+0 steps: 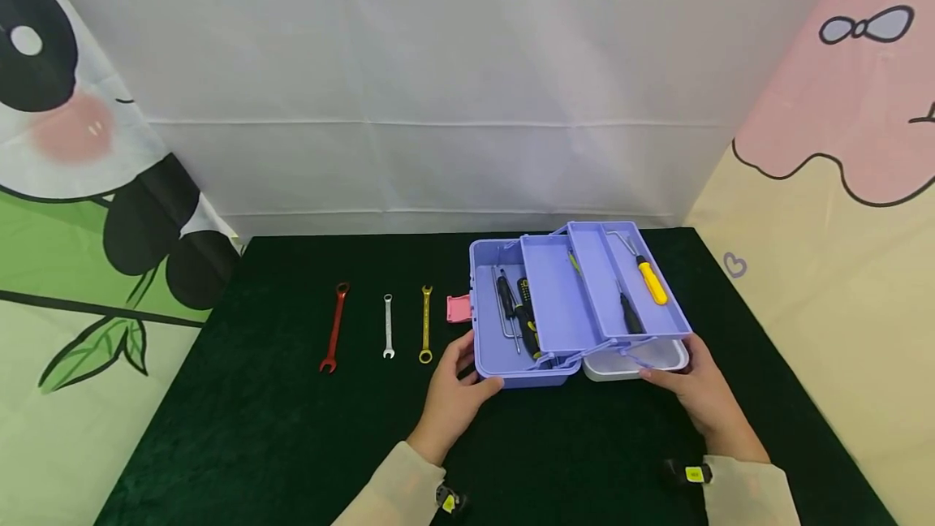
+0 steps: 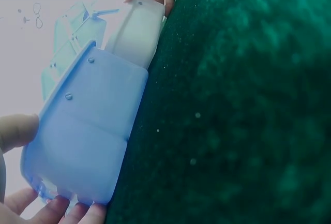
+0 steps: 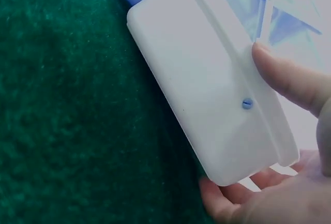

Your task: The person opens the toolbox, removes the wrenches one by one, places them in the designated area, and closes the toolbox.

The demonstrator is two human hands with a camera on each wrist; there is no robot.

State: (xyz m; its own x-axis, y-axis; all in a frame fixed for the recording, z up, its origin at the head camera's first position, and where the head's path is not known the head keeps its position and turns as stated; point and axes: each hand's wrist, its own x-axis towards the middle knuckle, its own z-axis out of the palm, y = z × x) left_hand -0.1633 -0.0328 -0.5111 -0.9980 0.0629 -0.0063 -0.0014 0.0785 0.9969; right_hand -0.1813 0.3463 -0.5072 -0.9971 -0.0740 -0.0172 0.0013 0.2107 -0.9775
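A purple toolbox (image 1: 522, 381) stands unfolded on the right half of the table, its stepped trays (image 1: 558, 291) raised and its white lid (image 1: 637, 360) lying to the right. With the thumb at the near corner and fingers round the left end, my left hand (image 1: 454, 388) grips the box. My right hand (image 1: 697, 388) holds the right end of the lid, thumb on its rim and fingers beneath the end in the right wrist view. Inside the box lie dark-handled tools (image 1: 524, 319). A yellow-handled tool (image 1: 652, 281) and a black-handled screwdriver (image 1: 629, 313) lie in the upper tray.
Left of the box a red wrench (image 1: 335, 327), a silver wrench (image 1: 389, 326) and a yellow wrench (image 1: 426, 325) lie in a row on the dark green cloth (image 1: 241, 428). A pink latch (image 1: 458, 308) sticks out from the box's left side. A white curtain (image 1: 467, 104) hangs behind.
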